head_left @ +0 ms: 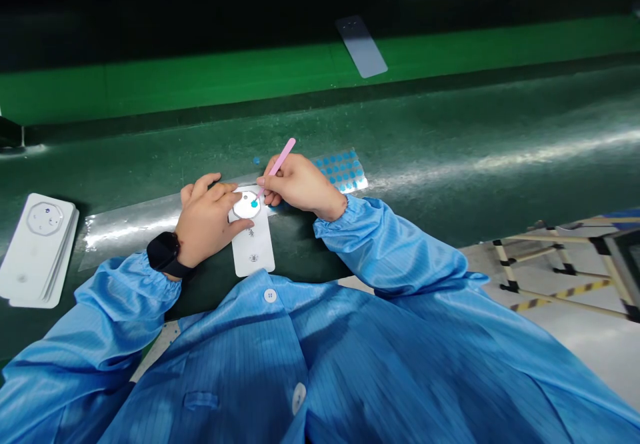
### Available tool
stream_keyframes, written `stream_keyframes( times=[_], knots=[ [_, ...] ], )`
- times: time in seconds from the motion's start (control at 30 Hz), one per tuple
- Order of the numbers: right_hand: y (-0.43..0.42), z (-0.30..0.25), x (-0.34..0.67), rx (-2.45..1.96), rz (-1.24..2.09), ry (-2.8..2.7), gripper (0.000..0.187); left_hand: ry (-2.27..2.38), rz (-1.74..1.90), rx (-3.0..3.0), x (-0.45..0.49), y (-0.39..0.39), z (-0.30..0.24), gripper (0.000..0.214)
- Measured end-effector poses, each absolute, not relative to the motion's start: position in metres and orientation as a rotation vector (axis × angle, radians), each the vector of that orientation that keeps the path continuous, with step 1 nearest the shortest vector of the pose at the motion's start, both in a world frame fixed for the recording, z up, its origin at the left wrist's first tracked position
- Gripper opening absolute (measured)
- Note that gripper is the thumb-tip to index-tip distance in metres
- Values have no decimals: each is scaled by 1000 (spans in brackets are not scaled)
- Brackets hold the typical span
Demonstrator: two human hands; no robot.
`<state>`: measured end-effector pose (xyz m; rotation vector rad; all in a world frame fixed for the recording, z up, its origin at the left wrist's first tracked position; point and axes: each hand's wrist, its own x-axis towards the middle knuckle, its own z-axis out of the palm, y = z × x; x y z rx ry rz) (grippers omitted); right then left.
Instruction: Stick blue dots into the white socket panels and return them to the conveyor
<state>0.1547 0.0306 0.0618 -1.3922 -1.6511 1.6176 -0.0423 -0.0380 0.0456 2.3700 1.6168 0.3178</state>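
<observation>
A white phone-shaped panel (254, 251) with an eight-sided outlined area at its top lies on the green bench before me. Across its upper left side, my left hand (207, 217) holds it down, thumb and forefinger on either side of the outlined area. Pinched in my right hand (300, 184) are pink tweezers (283, 155), their lower end pointing at a blue dot sticker (254, 204) inside the outline. Under and beside my right hand lies a clear sheet of blue dot stickers (345, 171). One loose blue dot (257, 161) sits above the panel.
Several similar white panels are stacked (37, 251) at the left. A long clear film strip (130, 221) stretches under my left hand. On the bright green belt (225, 84) beyond lies another panel (363, 47). A tube-framed rack (560, 264) stands on the floor at right.
</observation>
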Motion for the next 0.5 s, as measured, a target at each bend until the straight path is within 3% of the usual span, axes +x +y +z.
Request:
stream_keyframes(
  times=[0.5],
  knots=[
    [30,56,156,-1385,1575,-1717,21,1615,334,2361,-43,-39,45,41]
  ],
)
